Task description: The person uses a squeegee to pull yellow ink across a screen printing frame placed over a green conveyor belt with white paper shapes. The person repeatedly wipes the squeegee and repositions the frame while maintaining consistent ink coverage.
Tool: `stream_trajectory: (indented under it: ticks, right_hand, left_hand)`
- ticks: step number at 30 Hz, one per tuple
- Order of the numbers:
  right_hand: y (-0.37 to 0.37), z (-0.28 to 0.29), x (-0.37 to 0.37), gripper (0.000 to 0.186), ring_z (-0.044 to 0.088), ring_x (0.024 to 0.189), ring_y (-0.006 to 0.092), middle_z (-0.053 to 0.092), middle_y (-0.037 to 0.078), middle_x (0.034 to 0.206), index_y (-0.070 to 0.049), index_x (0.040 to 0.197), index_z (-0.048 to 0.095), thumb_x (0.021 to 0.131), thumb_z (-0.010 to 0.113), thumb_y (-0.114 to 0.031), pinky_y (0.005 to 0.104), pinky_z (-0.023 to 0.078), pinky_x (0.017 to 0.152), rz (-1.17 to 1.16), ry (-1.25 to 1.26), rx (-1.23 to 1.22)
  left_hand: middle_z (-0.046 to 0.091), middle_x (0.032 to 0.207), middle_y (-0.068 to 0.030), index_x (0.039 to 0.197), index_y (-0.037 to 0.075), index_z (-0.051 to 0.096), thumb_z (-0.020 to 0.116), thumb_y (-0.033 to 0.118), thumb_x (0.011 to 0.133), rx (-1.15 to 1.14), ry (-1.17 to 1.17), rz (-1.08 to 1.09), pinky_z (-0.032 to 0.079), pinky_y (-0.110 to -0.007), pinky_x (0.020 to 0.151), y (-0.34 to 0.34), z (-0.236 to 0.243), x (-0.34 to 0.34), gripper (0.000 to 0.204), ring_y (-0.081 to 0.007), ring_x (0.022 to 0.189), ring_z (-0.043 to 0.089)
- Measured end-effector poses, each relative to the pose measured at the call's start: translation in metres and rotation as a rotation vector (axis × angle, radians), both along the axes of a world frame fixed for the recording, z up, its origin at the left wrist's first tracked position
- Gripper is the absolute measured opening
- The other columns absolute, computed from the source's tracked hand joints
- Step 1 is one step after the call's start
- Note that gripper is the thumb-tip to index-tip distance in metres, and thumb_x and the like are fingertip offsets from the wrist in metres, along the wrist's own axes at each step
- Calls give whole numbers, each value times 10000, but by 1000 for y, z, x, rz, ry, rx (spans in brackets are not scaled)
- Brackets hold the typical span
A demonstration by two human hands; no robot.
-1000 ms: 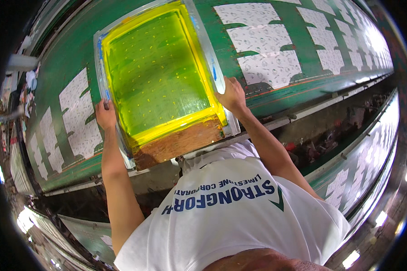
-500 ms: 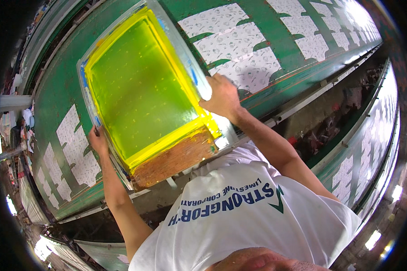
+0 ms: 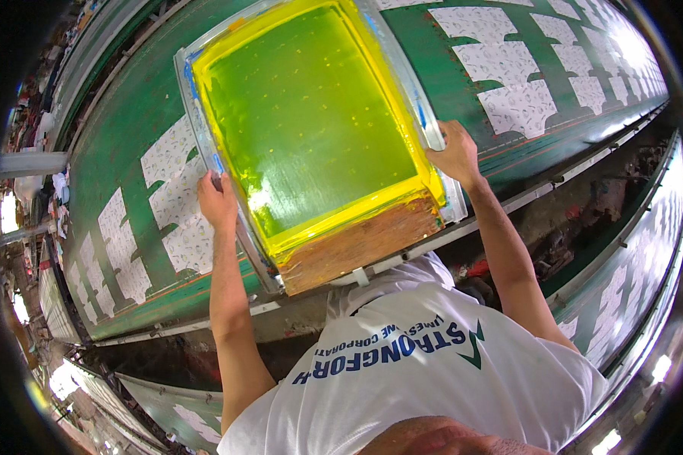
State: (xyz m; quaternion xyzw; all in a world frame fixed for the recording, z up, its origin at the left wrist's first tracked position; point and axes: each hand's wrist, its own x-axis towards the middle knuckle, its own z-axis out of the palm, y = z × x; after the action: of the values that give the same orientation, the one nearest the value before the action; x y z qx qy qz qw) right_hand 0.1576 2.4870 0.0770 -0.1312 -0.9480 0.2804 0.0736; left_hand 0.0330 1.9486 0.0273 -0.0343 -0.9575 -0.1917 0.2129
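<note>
The left hand (image 3: 218, 202) and right hand (image 3: 455, 157) are clasping a grey-rimmed screen (image 3: 322, 144). Its speckled green, yellow-edged panel (image 3: 311, 117) is gleaming.

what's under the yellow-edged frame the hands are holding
Around the frame, the green table shows, with white printed pieces to either side. Whatever lies directly beneath its yellow-green panel is covered and can't be made out.

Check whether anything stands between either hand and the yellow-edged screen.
Nothing visible does: the left hand is on the left edge of the yellow-edged screen, and the right hand is on its right edge.
</note>
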Motion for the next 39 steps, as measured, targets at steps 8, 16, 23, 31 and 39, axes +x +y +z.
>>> stream_trajectory:
  ticks: [8,16,23,31,39]
  right_hand:
    - [65,-19,17,597,668,1018,299,662,117,1144,-31,1307,668,745,793,-188,394,546,902,-47,-21,-28]
    - [75,-34,26,615,649,1136,336,657,160,1267,-14,1384,625,828,800,-210,421,527,993,-71,-10,-61]
    - [14,15,69,668,542,1322,396,571,181,1434,-28,1442,560,869,811,-262,472,452,1124,489,28,13]
    - [-80,43,101,619,583,1258,307,607,116,1342,-57,1443,561,850,703,-164,418,485,1096,1207,-213,403]
    - [-108,32,100,608,622,1208,294,659,113,1330,-50,1423,596,816,632,-70,408,519,1051,974,45,258]
  left_hand:
    - [646,1132,-184,1269,9,626,694,317,994,10,-36,71,535,-505,889,77,6,18,418,-404,1047,647]
    - [650,1107,-166,1226,9,651,709,292,973,-39,-38,33,538,-501,863,96,-6,16,384,-392,1023,651]
    - [646,1126,-183,1228,23,629,661,313,992,-99,-62,65,543,-516,877,101,-20,15,376,-399,1049,637]
    - [629,1137,-204,1220,26,621,632,304,1004,-40,-50,73,546,-528,883,102,-20,19,352,-416,1069,626]
    - [610,1143,-254,1158,23,666,638,287,993,-14,92,42,530,-542,874,96,-35,12,313,-447,1035,598]
